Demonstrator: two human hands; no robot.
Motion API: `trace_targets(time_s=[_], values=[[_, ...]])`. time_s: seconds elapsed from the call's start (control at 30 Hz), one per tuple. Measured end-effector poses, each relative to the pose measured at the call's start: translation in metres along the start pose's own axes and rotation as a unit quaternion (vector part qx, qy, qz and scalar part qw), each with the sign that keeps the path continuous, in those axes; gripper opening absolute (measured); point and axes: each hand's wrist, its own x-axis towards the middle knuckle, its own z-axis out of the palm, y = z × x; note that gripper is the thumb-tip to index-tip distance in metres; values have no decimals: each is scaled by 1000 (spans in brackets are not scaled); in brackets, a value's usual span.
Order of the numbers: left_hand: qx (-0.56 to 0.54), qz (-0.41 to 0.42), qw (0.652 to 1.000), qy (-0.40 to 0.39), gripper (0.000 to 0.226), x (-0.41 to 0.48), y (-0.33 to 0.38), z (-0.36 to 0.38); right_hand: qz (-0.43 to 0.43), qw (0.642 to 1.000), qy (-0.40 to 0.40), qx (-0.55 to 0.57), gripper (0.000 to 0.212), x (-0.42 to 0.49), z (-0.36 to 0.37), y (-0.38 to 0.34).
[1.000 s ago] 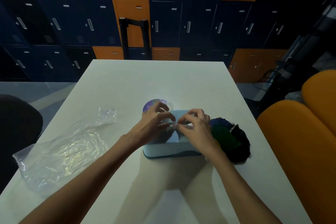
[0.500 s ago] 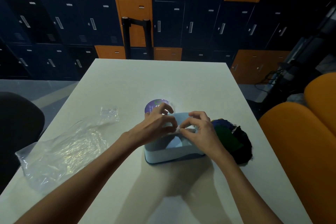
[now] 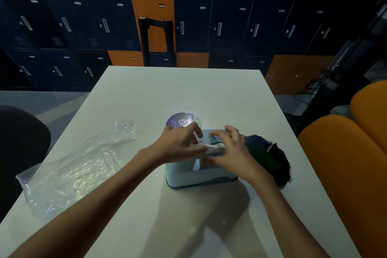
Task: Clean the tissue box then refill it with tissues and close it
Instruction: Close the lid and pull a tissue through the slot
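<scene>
Your left hand [image 3: 180,144] and right hand [image 3: 230,151] meet over the box [image 3: 184,176], fingers curled, both pinching a white tissue [image 3: 213,147] at its top. The box sits mid-worktop [image 3: 188,94]. A dark cloth [image 3: 272,159] lies just beside it on the right, a purple disc [image 3: 178,120] just behind, and a clear bag [image 3: 69,169] well to the left.

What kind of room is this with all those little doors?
Probably a locker room or staff break area. The wall is filled with dark blue and orange lockers, and a white table stands in front of them beside orange padded seats.
</scene>
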Motion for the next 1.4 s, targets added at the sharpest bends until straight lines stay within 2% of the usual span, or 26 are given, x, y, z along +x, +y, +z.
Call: trace_targets(time_s=[0.13, 0.23, 0.3, 0.37, 0.5, 0.57, 0.63, 0.67, 0.7, 0.77, 0.83, 1.0, 1.17, 1.27, 1.4], values=[[99, -83, 991, -20, 58, 11, 16, -3, 22, 999, -25, 9, 85, -1, -6, -2], [95, -114, 987, -64, 51, 19, 34, -7, 28, 998, -34, 40, 87, -5, -13, -1], [25, -114, 991, -65, 35, 23, 43, -6, 31, 997, -31, 68, 87, -7, -15, 1], [-101, -120, 987, -34, 20, 25, 45, -1, 33, 996, -21, 75, 86, -8, -15, 2], [-213, -51, 976, 6, 12, 18, 33, 2, 27, 996, 4, 83, 81, -7, -12, 6], [-323, -2, 946, 4, 13, 11, 26, 2, 30, 996, 8, 89, 81, -6, -11, 8], [-412, -9, 911, 0, 13, 8, 22, -1, 35, 995, 9, 89, 84, -6, -11, 9], [-415, -28, 909, 1, 12, 8, 21, -3, 37, 995, 9, 88, 85, -5, -11, 8], [-374, -48, 926, 1, 16, 11, 20, -4, 38, 995, 8, 87, 86, -5, -11, 8], [-202, -63, 977, -33, 34, 19, 21, -4, 41, 995, 6, 90, 85, -5, -11, 8], [-93, -51, 993, -55, 44, 24, 27, 0, 37, 994, 8, 100, 84, -5, -11, 8], [-119, 61, 989, -60, 32, 33, 27, 1, 40, 992, 7, 120, 95, -6, -12, 9], [-38, 1, 989, -141, 16, 30, -8, -24, 37, 994, 2, 107, 95, -6, -15, 8], [3, -9, 986, -165, 22, 24, -20, -34, 27, 997, -2, 75, 95, -4, -18, -4], [29, -7, 990, -141, 11, 19, -19, -31, -37, 997, 40, -56, 71, 4, -16, -29]])
